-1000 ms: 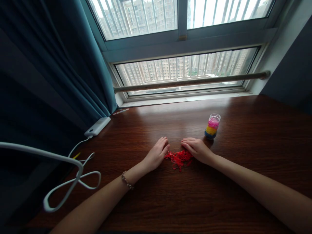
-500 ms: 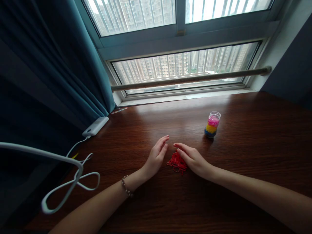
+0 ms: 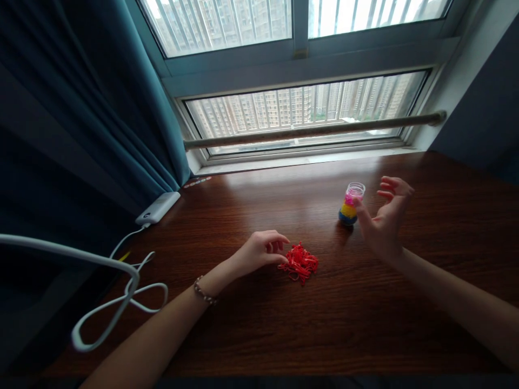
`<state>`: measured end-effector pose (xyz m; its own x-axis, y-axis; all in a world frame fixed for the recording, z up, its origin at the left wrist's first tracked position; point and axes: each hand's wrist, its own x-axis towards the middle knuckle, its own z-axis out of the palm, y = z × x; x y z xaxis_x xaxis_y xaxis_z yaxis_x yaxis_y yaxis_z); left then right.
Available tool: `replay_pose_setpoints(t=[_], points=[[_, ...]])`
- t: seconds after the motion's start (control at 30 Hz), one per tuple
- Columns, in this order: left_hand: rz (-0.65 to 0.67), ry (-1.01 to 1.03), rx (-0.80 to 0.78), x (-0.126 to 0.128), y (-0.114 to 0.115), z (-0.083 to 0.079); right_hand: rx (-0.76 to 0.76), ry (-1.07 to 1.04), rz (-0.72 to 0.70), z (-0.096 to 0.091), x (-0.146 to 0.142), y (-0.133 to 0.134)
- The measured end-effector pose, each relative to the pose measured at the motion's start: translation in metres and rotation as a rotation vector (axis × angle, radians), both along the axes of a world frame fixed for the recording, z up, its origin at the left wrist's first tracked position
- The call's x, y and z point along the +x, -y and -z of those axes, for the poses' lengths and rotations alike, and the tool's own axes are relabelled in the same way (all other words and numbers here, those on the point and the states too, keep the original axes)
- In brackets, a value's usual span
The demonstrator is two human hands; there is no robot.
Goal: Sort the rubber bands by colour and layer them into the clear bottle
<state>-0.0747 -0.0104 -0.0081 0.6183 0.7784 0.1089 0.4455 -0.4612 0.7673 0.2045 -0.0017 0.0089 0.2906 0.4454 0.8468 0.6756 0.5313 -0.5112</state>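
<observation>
A loose pile of red rubber bands (image 3: 302,263) lies on the brown wooden table (image 3: 243,335). At the pile's left edge is my left hand (image 3: 261,251), fingers curved and apart, with the thumb tip at the bands; nothing shows as lifted in it. My right hand (image 3: 383,219) is raised just right of a small glass jar (image 3: 347,213), its thumb and fingers spread. The jar stands upright without a lid and holds blue, yellow and pink layers. The right thumb overlaps the jar's right side; I cannot tell whether it touches.
A white power bank (image 3: 159,208) lies at the far left by the blue curtain (image 3: 162,135). Its white cable (image 3: 132,286) loops along the table's left side. A window with a horizontal rail (image 3: 316,131) borders the table's far side.
My right hand has moved from the red bands rightward and up to the jar, its fingers spreading. My left hand has shifted right to the pile's edge, fingers curling.
</observation>
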Motion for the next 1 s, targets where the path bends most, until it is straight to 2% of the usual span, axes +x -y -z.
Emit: replay_pose_setpoints(t=[0.1, 0.17, 0.23, 0.33, 0.53, 0.8, 1.0], points=[[0.113, -0.065, -0.051, 0.001, 0.004, -0.010, -0.118, 0.096, -0.047, 0.027, 0.018, -0.010], [0.158, -0.095, -0.016, 0.004, 0.006, -0.012, -0.192, 0.084, -0.078, 0.044, 0.026, -0.015], [0.177, -0.100, 0.051, 0.007, 0.006, -0.009, -0.271, 0.052, -0.134, 0.055, 0.029, -0.020], [0.164, -0.083, 0.110, 0.010, 0.004, 0.002, -0.363, 0.024, -0.212, 0.063, 0.028, -0.026], [0.099, -0.115, 0.139, 0.011, 0.000, 0.014, -0.457, 0.094, -0.133, 0.064, 0.026, -0.029], [0.045, -0.079, 0.205, 0.012, 0.001, 0.017, -0.403, 0.081, -0.172, 0.058, 0.027, -0.017], [-0.090, 0.076, 0.100, 0.011, 0.000, 0.014, -0.396, 0.151, -0.268, 0.046, 0.022, 0.002]])
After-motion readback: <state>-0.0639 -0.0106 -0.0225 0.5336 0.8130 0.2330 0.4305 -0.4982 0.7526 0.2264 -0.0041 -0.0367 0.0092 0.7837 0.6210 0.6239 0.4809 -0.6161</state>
